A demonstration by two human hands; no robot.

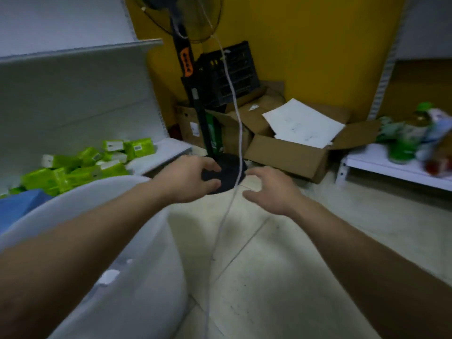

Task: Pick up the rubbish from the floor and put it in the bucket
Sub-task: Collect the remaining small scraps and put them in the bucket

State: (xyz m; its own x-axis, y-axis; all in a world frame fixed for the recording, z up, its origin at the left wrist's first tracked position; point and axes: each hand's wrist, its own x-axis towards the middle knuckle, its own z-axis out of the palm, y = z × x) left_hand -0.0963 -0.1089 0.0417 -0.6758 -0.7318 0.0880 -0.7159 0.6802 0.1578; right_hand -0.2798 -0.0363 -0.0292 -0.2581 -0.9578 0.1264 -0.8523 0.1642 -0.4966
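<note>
Storeroom corner: yellow wall, pale tiled floor [281, 265], white metal shelving [73, 94] either side. Large white translucent plastic bucket [137, 241] low on the left, under the left forearm, white scraps showing through its wall. Left hand [188, 178] half-curled, right hand [269, 189] spread open, both empty, reaching toward the round black fan base [230, 172]. Probably between pickups, hunting the next piece. No loose rubbish plainly visible on the blurred floor; thin white cord [234, 106] dangling between the hands, easily snagged.

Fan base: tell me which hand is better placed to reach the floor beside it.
Probably the right hand: it hangs open over bare floor beside the fan base, while the left hand is over the base, its arm crossing the white bucket.
</note>
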